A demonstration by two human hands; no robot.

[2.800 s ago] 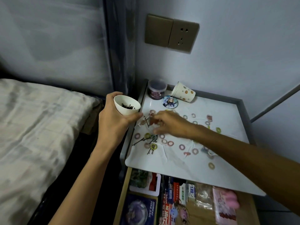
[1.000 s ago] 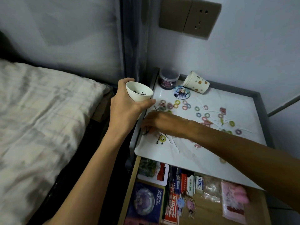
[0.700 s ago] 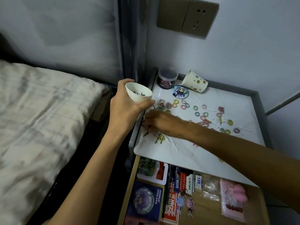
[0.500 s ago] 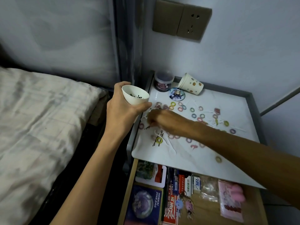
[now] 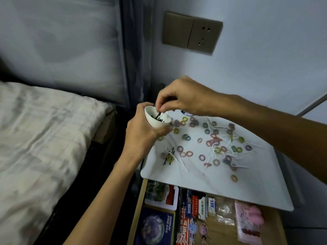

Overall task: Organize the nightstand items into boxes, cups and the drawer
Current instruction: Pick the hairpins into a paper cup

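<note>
1. Hairpins (image 5: 158, 117), dark and thin, lie inside the white cup (image 5: 156, 119), which is held in the air off the left edge of the bench (image 5: 256, 188).
2. Left hand (image 5: 143, 137) wraps its fingers closed around the cup's base, rim tipped a little toward the right hand (image 5: 182, 99).
3. Right-hand fingers are pinched together just over the rim, apparently on a pin; whether it is let go yet I cannot tell.
4. Done well: release low inside the rim, keep the cup steady, so no pin bounces out.
5. A few more black pins (image 5: 169, 157) lie near the front-left of the bench, tangled with a yellow ring (image 5: 170, 158) and white floss picks (image 5: 178, 160).
6. Coloured hair rings (image 5: 208, 144) are scattered widely, so picking pins cleanly needs care.
7. Below, the open drawer (image 5: 219, 232) is already crowded with packets.
</note>
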